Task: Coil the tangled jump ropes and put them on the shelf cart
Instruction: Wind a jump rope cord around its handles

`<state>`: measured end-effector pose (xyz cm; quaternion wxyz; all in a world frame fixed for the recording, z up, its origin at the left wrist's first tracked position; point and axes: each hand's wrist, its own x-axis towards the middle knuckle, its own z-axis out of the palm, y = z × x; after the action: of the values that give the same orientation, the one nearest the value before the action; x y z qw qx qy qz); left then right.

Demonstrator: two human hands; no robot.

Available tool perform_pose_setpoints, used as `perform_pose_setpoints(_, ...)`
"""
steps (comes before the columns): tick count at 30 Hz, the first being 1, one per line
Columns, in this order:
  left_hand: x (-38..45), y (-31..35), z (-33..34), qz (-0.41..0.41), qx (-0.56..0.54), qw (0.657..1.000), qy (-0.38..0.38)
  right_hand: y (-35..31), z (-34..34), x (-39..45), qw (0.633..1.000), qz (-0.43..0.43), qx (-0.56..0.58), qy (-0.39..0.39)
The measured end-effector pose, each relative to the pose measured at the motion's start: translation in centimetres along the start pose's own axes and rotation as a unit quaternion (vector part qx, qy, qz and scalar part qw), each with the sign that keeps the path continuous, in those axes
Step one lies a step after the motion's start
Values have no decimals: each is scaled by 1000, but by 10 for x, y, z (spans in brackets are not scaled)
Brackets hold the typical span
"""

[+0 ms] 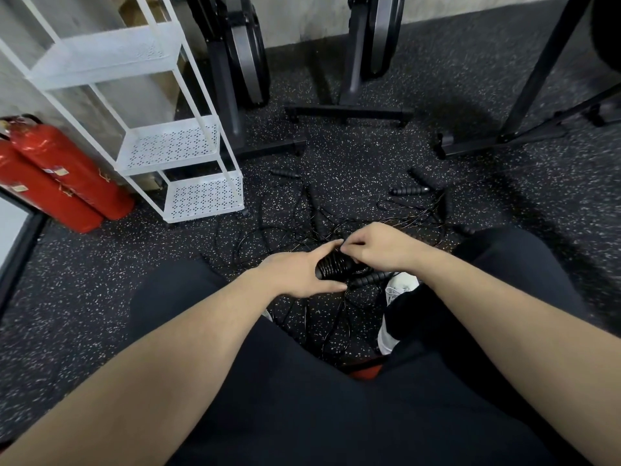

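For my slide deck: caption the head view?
Both hands grip black rope handles over tangled ropes beside white cart.

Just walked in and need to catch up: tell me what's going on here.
A person sits on the gym floor working on a tangle of jump ropes. The left hand grips black ribbed handles, while the right hand pinches a thin cord beside them. More handles and cords lie loose on the floor. The white shelf cart nearby holds no ropes.
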<state>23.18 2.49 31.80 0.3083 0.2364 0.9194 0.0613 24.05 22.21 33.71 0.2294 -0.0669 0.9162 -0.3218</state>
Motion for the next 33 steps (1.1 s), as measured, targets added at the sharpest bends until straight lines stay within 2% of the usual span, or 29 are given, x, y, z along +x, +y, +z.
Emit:
perform_pose_setpoints(4, 2, -6, 0, -4, -49, 999, 23, 2, 4, -2, 1000, -25, -2, 12)
perform_pose_setpoints(9, 10, -10, 3, -43, -109, 991, 68, -3, 7, 0, 995, -4, 49, 90)
perform_pose_setpoints(12, 14, -11, 4, -53, -167, 981, 79, -1, 8, 4, 989, 41, 10, 144)
perform_pose_setpoints(14, 16, -14, 5, -46, -229, 969, 83, -1, 5, 3, 987, 61, -44, 140)
perform_pose_setpoints(16, 16, -15, 5, -54, -294, 950, 95, -2, 1, -1, 990, 50, -60, 116)
perform_pose_setpoints(20, 14, -15, 5, -82, -400, 906, 111, -3, -2, -6, 999, 9, 19, 49)
perform_pose_setpoints(22, 13, -13, 3, -88, -463, 875, 115, -3, -2, -8, 992, -8, 127, -6)
perform_pose_setpoints(25, 10, -8, -1, -75, -530, 837, 112, 0, -8, -12, 947, 8, 319, -45)
perform_pose_setpoints(28, 11, -4, -2, -60, -584, 803, 103, 7, -13, -10, 927, 25, 371, -41)
perform_pose_setpoints(31, 10, -2, -1, -45, -634, 768, 75, 12, -14, -8, 957, 38, 287, 22)
perform_pose_setpoints(33, 9, 1, 0, -32, -669, 741, 50, 13, -11, -8, 956, 51, 285, 40)
